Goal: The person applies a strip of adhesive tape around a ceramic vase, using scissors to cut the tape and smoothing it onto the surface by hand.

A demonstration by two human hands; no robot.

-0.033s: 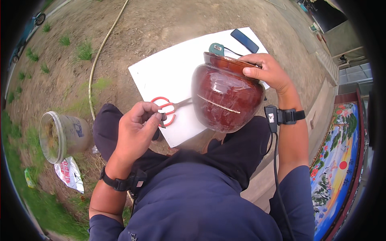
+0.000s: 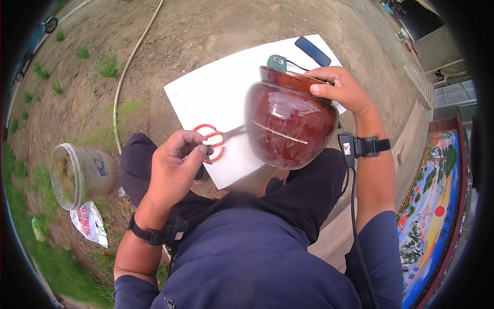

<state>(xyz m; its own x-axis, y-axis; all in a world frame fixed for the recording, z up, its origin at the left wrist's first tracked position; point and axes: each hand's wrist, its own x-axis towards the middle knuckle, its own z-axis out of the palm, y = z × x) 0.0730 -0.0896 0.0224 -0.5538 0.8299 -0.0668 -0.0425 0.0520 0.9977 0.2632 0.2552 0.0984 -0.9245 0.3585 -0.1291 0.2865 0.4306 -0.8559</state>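
My right hand [image 2: 342,91] grips the rim of a glossy reddish-brown glazed jar [image 2: 288,118], thumb outside and fingers reaching over the mouth. The jar leans, and a pale raised line runs across its side. My left hand [image 2: 177,159] is closed in a pinch on a small black-and-white piece [image 2: 208,146], too small to make out. Beyond those fingertips lie scissors [image 2: 216,138] with red-orange handles on a white board [image 2: 211,92]; the jar hides their blade tips. Behind the jar's rim rest a green tape measure [image 2: 277,62] and a dark phone [image 2: 313,51].
A clear plastic bucket [image 2: 77,175] lies tilted on the ground at left, beside a white plastic bag [image 2: 89,224]. A pale hose [image 2: 128,67] crosses the dirt. On the right stands a colourful painted panel [image 2: 429,216]. A cable [image 2: 354,221] hangs along my right arm.
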